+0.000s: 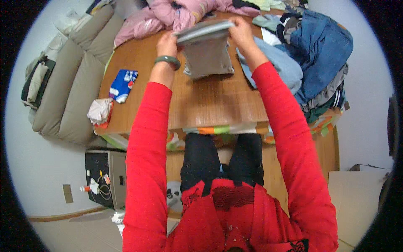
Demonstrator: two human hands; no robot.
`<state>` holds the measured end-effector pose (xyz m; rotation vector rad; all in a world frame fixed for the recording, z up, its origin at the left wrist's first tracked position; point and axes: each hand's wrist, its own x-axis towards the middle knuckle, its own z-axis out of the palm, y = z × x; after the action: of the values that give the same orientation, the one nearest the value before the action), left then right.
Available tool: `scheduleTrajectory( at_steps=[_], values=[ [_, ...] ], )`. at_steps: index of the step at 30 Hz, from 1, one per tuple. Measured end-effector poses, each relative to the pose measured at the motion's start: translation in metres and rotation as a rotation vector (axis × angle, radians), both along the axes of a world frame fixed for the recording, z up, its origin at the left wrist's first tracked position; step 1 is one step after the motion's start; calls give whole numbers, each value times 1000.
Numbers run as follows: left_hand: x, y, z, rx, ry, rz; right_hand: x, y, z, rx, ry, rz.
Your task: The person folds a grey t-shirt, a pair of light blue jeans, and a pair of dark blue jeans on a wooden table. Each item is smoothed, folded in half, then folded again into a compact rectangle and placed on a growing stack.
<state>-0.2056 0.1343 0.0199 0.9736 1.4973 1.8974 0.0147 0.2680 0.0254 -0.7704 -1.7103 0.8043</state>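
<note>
The left grip (167, 44) and right grip (242, 32) pinch opposite ends of a grey cloth (208, 56), which sits directly between them, its pale folded band running lengthwise from one to the other; neither is clearly nearer. Its lower panel extends from that line toward the wearer, over the desk (193, 98); whether it hangs or rests is unclear. The band is blurred, and fingers behind it are hidden.
</note>
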Motion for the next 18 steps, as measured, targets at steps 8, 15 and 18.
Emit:
scheduleTrajectory(
  at_steps=[8,15,18],
  values=[
    [-12,-3,152,-496,461,-10,16,7,125,99,-311,51],
    [-19,-8,182,-363,-46,-188,16,10,147,-299,-211,465],
    [-23,-10,196,-308,-96,-273,20,10,155,-272,-207,418]
  ],
)
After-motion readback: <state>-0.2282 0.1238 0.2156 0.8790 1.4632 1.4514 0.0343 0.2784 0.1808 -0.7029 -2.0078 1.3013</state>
